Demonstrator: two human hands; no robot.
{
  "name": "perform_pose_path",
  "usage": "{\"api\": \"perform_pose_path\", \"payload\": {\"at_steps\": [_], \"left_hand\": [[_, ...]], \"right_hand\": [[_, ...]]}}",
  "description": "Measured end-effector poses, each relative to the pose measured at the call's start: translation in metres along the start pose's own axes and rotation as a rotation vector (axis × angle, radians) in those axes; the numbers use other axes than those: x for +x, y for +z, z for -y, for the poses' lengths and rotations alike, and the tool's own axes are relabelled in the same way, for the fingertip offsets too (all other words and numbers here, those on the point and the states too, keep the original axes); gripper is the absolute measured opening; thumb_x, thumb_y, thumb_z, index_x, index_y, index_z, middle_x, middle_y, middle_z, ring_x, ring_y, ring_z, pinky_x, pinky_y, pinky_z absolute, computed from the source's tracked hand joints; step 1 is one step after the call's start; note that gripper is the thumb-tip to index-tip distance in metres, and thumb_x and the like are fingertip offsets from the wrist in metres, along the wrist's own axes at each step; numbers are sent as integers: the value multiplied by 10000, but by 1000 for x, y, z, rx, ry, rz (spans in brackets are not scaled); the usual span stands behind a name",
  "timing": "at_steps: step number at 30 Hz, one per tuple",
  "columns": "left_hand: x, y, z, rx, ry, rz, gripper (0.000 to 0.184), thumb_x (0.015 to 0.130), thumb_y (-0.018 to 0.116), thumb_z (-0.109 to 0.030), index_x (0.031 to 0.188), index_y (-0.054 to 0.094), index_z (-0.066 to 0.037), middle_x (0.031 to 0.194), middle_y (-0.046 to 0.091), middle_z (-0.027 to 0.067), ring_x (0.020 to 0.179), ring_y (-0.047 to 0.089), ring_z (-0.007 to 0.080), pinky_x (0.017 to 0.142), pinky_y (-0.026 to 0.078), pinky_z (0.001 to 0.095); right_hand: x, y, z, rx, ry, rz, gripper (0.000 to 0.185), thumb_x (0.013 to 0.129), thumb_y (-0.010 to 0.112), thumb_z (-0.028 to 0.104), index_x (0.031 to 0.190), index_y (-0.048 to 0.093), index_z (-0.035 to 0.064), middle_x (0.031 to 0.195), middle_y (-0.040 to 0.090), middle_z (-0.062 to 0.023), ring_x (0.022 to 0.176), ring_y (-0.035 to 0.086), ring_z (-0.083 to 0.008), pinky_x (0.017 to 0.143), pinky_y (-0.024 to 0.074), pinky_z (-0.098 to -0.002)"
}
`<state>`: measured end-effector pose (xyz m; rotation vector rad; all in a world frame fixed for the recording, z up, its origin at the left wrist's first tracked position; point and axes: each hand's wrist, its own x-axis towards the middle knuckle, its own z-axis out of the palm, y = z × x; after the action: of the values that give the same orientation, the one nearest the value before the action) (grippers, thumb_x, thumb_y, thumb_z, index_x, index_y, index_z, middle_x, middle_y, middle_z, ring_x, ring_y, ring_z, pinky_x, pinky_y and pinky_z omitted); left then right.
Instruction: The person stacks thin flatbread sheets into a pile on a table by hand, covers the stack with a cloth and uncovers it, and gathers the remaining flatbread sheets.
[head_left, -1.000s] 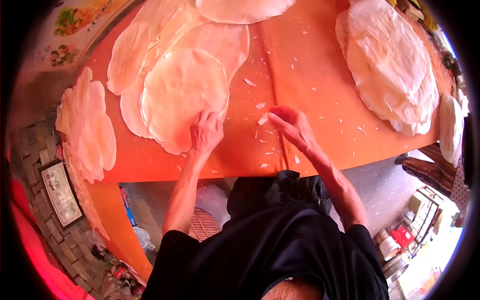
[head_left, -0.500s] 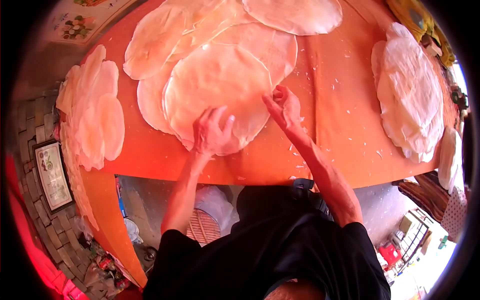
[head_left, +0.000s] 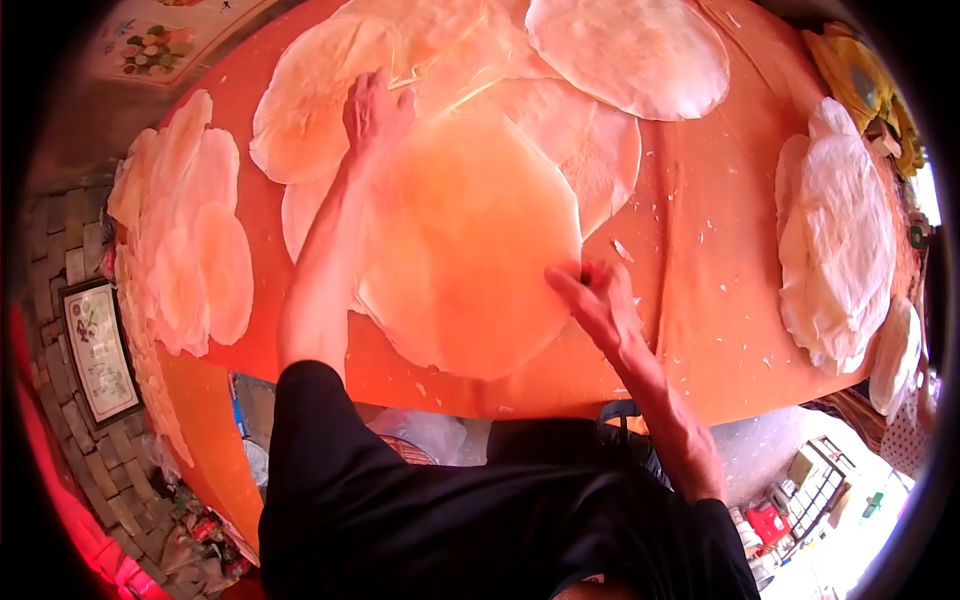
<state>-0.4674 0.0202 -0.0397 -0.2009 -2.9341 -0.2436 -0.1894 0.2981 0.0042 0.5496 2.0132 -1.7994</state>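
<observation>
Lying on the orange table [head_left: 740, 350], the broad front flatbread [head_left: 470, 240] has the person's right hand [head_left: 597, 295] at its right edge; the fingers are bent inward, and I cannot tell whether they pinch this edge. The left hand [head_left: 378, 110] is at its upper left, with fingers loosely apart, over another flatbread [head_left: 300, 110]. The left forearm [head_left: 325, 260] crosses the front flatbread's left side, so a quick pull from the right could, I think, tear the thin rim. Pale flakes [head_left: 622, 250] to its right suggest brittleness. It looks smooth and nearly round; farther to its right, a white pile [head_left: 838, 240] is wrinkled like cloth, while a left pile [head_left: 190, 230] shows flat, overlapping ovals.
</observation>
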Motion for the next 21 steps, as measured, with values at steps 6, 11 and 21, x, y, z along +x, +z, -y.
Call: {"api": "perform_pose_path", "payload": {"at_steps": [6, 11, 21], "left_hand": [[45, 49, 35, -11, 108, -4, 596, 842, 692, -393, 1308, 562, -46, 1269, 581, 202, 1165, 561, 381, 962, 475, 468], [65, 50, 71, 171, 307, 136, 459, 901, 618, -313, 1267, 605, -37, 1150, 638, 209, 1079, 610, 391, 933, 495, 474], [64, 10, 66, 151, 538, 94, 334, 870, 577, -183, 1147, 617, 0, 1002, 623, 206, 931, 601, 385, 813, 489, 479]], "right_hand": [[1, -68, -57, 213, 88, -280, 221, 909, 675, 180, 896, 712, -37, 761, 667, -7, 665, 578, -72, 589, 452, -236], [-7, -95, -57, 69, 83, -304, 246, 902, 672, 188, 912, 702, -56, 782, 686, -46, 693, 612, -109, 630, 487, -259], [-58, -231, 29, -229, -385, -686, 106, 918, 646, 93, 862, 659, 4, 724, 574, 69, 694, 513, -41, 582, 456, -259]]}}
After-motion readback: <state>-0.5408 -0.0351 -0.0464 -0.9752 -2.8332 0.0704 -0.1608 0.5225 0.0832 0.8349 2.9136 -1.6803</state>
